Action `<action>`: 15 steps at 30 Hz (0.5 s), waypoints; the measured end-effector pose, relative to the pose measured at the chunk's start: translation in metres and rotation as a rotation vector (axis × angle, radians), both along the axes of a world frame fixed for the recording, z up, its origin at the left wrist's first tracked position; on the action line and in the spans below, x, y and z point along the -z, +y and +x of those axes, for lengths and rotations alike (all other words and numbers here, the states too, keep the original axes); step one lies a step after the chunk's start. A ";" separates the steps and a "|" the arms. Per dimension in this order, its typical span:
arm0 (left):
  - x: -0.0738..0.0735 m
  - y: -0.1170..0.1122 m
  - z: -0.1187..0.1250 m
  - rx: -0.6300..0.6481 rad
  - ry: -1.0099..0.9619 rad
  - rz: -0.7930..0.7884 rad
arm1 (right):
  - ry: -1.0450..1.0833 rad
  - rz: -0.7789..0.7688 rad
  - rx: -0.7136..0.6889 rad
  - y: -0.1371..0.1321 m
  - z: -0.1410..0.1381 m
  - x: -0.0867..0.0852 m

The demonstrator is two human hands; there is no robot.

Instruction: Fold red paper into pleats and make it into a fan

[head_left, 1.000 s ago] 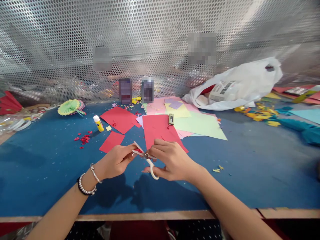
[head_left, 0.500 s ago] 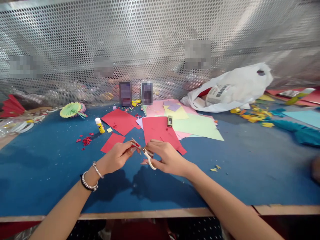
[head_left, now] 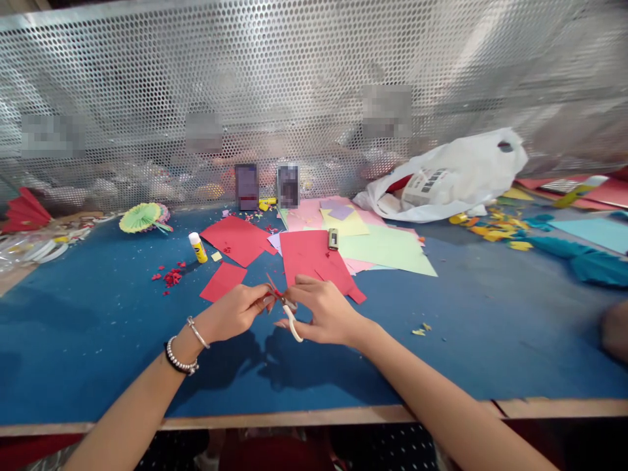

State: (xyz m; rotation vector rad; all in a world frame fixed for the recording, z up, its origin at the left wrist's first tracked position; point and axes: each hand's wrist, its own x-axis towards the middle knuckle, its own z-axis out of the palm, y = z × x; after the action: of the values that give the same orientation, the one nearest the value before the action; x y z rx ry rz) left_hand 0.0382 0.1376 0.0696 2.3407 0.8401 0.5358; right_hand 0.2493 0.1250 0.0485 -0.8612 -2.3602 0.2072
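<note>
My right hand [head_left: 324,313] grips a pair of white-handled scissors [head_left: 289,315] just above the blue table [head_left: 98,340]. My left hand [head_left: 234,313], with bracelets at the wrist, pinches a small red paper scrap [head_left: 273,294] at the scissor blades. The two hands almost touch at the middle of the table. Behind them lie red paper sheets [head_left: 314,256], and a smaller red piece [head_left: 223,281] lies to the left.
A glue stick [head_left: 198,247] stands at the back left near red scraps [head_left: 171,277]. Pastel sheets [head_left: 387,248], a lighter [head_left: 333,238] and a white plastic bag [head_left: 451,176] lie at the back right. A perforated metal screen [head_left: 294,85] walls off the far edge. Another person's hand [head_left: 615,330] shows at far right.
My hands and the scissors stay together while the view drifts slightly; the scissor blades have come nearer together on the red scrap.
</note>
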 end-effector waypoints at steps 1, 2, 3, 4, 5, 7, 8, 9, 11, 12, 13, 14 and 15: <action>0.000 0.000 0.000 0.006 -0.001 0.002 | 0.008 -0.001 -0.018 0.000 0.001 0.000; 0.000 0.000 0.000 0.012 -0.005 0.002 | 0.018 0.001 -0.044 0.000 0.001 -0.001; 0.000 -0.001 0.000 0.020 -0.012 0.002 | 0.031 0.006 -0.073 0.001 0.002 -0.001; 0.000 -0.001 0.000 0.027 -0.020 0.002 | 0.045 0.016 -0.100 0.001 0.003 -0.001; -0.001 -0.002 0.000 0.034 -0.030 0.003 | 0.061 0.031 -0.119 0.001 0.003 -0.001; -0.001 -0.003 0.000 0.045 -0.052 0.011 | 0.090 0.059 -0.140 0.001 0.003 -0.002; -0.002 -0.003 0.000 0.049 -0.063 0.019 | 0.101 0.068 -0.145 0.001 0.002 -0.002; -0.002 -0.004 0.000 0.051 -0.072 0.025 | 0.109 0.073 -0.147 0.001 0.002 -0.002; -0.002 -0.003 0.000 0.053 -0.086 0.036 | 0.110 0.075 -0.145 0.000 0.001 -0.002; -0.002 -0.003 0.000 0.052 -0.090 0.039 | 0.106 0.073 -0.142 0.000 0.000 -0.003; -0.002 -0.003 -0.001 0.051 -0.093 0.041 | 0.101 0.071 -0.139 0.000 0.000 -0.003; -0.002 -0.002 -0.001 0.048 -0.093 0.042 | 0.097 0.069 -0.137 -0.001 0.000 -0.003; -0.002 -0.002 -0.001 0.044 -0.091 0.045 | 0.092 0.066 -0.136 -0.001 0.000 -0.003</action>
State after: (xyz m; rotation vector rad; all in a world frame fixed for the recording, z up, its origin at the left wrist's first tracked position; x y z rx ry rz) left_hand 0.0368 0.1356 0.0712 2.3507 0.7402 0.6438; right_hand 0.2493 0.1242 0.0519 -0.6474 -2.3269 0.2183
